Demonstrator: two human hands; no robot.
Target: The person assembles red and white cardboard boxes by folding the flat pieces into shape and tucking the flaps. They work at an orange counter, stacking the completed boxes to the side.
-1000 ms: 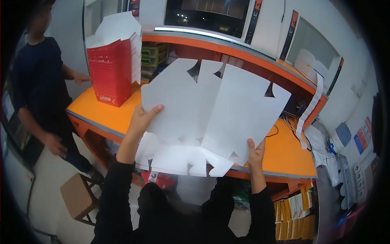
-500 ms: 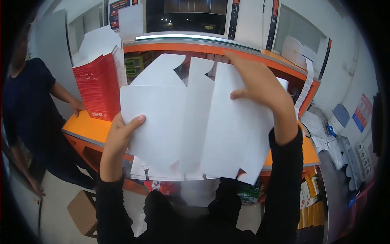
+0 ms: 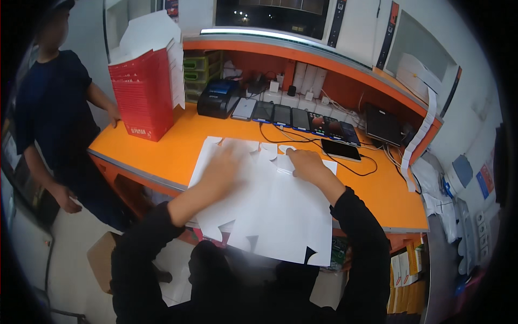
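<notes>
White die-cut cardboard sheet [image 3: 270, 202]: flat, scalloped flaps at both ends, lying on the orange counter [image 3: 162, 154] with its near end overhanging the front edge. Left hand [image 3: 226, 167] (blurred) spread flat on the sheet, gripping nothing; right hand [image 3: 305, 162] pressed palm-down near the far flaps, fingers loosely extended. Beyond: a row of phones [image 3: 294, 116] and a black receipt printer [image 3: 218, 100]. Far left: tall stack of red flat-packed boxes [image 3: 143, 94], white-lined, upright, touched by a bystander's hand [image 3: 114, 116].
</notes>
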